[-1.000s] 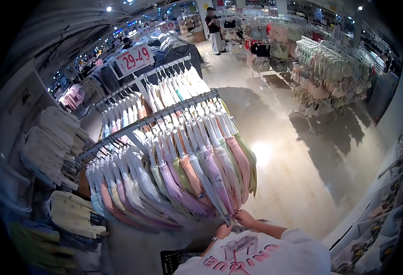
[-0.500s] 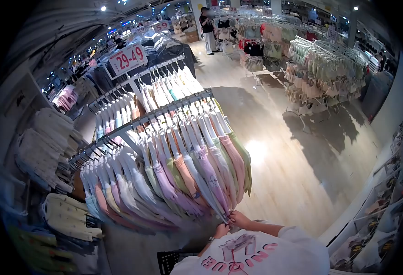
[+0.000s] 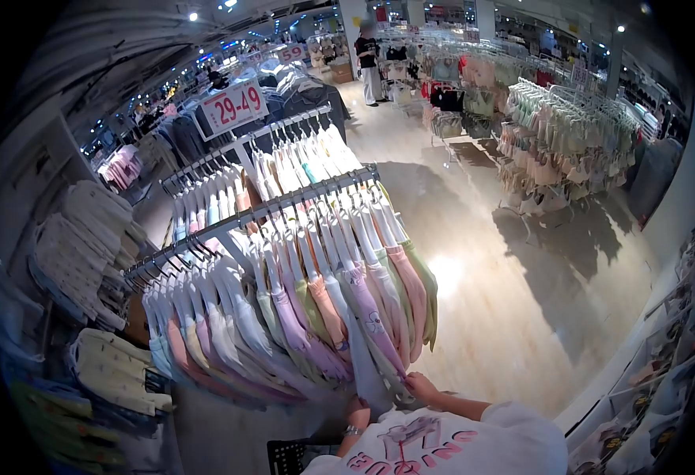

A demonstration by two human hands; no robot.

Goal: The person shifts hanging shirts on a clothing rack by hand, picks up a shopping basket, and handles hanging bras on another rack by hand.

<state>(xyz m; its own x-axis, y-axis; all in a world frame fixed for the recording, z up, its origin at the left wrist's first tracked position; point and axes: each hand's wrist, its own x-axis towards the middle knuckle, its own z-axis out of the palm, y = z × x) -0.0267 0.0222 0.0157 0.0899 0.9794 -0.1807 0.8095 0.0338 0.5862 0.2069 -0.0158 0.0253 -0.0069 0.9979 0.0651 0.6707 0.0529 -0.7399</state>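
Observation:
Pastel tops hang in a tight row from the front rail of a clothes rack. My right hand is closed in a pinch on the lower edge of a lilac top with a small print. To its left, my left hand grips the lower left edge of a pale blue top; its fingertips are partly hidden in shade. Between my hands the hems spread apart. A pink top and a green top hang just right of the lilac one.
A price sign stands above the rack rail. Folded-looking tops hang at lower left. A black basket sits beside my body. Underwear racks stand at right, and another person stands far back in the aisle.
My hands were close together at the hems and have moved apart, left hand to the left and down, right hand slightly right. The pale blue top's lower part has widened between them.

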